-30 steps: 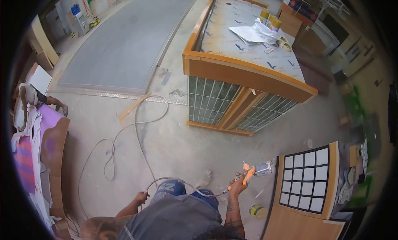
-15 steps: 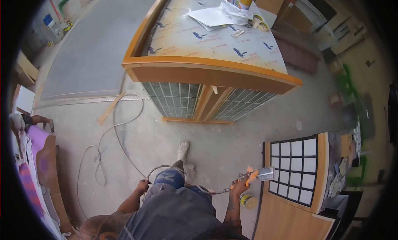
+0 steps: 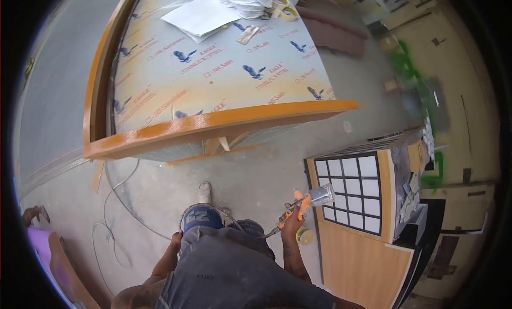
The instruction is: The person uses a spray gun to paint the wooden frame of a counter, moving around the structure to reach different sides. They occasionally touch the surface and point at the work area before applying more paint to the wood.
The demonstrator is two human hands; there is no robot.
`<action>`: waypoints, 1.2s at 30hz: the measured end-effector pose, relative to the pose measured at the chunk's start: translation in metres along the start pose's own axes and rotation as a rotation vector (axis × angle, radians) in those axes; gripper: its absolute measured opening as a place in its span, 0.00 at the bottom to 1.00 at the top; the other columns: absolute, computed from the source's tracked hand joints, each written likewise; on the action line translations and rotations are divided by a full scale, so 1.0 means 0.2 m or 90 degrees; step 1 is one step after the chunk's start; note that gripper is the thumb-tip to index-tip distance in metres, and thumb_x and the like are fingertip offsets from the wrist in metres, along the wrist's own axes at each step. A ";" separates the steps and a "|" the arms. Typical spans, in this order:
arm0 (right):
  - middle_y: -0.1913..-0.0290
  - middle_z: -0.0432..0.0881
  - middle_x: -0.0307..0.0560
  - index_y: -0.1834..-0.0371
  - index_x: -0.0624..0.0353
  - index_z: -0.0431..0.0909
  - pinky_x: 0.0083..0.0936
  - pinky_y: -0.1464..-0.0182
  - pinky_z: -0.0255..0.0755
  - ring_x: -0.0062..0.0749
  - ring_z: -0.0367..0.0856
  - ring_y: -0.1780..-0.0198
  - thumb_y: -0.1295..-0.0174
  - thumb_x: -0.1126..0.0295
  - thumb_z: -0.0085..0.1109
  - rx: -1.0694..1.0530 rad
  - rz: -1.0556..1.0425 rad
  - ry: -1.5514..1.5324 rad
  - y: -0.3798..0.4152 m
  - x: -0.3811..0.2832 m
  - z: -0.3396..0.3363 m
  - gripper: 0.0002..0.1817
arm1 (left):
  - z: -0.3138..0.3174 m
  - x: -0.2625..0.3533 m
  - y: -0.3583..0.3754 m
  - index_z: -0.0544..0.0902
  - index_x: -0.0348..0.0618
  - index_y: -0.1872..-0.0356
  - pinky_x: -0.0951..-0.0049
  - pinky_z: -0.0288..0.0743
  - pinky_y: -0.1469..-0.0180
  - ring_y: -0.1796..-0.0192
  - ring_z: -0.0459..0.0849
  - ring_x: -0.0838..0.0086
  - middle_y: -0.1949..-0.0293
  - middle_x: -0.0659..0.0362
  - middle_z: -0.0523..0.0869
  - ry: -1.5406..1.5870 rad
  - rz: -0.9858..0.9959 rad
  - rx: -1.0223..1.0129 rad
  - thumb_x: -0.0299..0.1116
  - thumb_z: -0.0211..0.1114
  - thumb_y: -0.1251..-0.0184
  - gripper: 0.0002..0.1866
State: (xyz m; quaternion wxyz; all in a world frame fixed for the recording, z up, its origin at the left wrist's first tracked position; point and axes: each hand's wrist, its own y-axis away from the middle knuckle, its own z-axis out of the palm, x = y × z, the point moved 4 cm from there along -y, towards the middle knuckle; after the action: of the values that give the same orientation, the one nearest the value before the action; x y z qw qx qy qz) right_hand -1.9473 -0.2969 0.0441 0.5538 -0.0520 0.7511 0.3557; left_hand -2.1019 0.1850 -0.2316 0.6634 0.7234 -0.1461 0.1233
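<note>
My right hand [image 3: 292, 222] is wrapped round the handle of a spray gun [image 3: 306, 201]. The gun has orange on its body and a metal cup [image 3: 322, 195] pointing to the right, close to a panel with white squares. Low on the left, my left hand [image 3: 176, 239] is closed on the air hose [image 3: 143, 221], near my thigh. The hose loops over my legs to the gun and trails across the floor. Ahead stands a large cabinet with a glossy orange-brown wooden rim [image 3: 224, 119], its top covered in printed protective film [image 3: 213, 79].
White sheets [image 3: 200, 16], a plastic bag [image 3: 245, 4] and tape rolls [image 3: 288, 13] lie on the cabinet top. To my right is a wooden unit with a white-squared grid panel [image 3: 349, 191]. A yellow-labelled can [image 3: 305, 236] stands beside it. Another person's hand [image 3: 36, 214] shows at far left.
The view has shifted, and the large cabinet now looks nearer and farther left, its front face mostly hidden. Both hands keep their holds on the spray gun and hose.
</note>
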 end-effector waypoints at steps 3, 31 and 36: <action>0.60 0.84 0.47 0.44 0.57 0.74 0.24 0.85 0.65 0.23 0.70 0.85 0.23 0.53 0.53 -0.001 -0.011 0.005 -0.05 -0.07 0.00 0.19 | 0.03 0.09 -0.03 0.80 0.33 0.44 0.58 0.78 0.48 0.52 0.85 0.60 0.53 0.46 0.87 -0.055 0.012 -0.040 0.54 0.53 0.19 0.29; 0.84 0.68 0.34 0.67 0.59 0.79 0.21 0.86 0.56 0.19 0.64 0.89 0.26 0.46 0.54 -0.540 0.087 0.277 -1.36 0.49 0.01 0.25 | 1.72 -0.70 0.77 0.79 0.38 0.49 0.69 0.77 0.66 0.68 0.87 0.69 0.68 0.51 0.87 0.162 -0.083 0.399 0.52 0.54 0.19 0.23; 0.81 0.70 0.34 0.63 0.60 0.79 0.20 0.86 0.56 0.19 0.63 0.88 0.26 0.46 0.54 -0.600 0.125 0.206 -1.28 0.56 0.12 0.25 | 1.86 -0.88 0.93 0.78 0.41 0.49 0.70 0.77 0.65 0.66 0.87 0.70 0.67 0.54 0.87 0.232 -0.111 0.430 0.52 0.52 0.18 0.22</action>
State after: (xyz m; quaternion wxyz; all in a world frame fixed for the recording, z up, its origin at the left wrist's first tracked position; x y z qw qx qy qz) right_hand -1.8494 -0.4365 -0.1785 0.3107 -0.2801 0.5863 0.6937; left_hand -2.3410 -0.1908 -0.1588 0.4108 0.8771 0.0845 0.2342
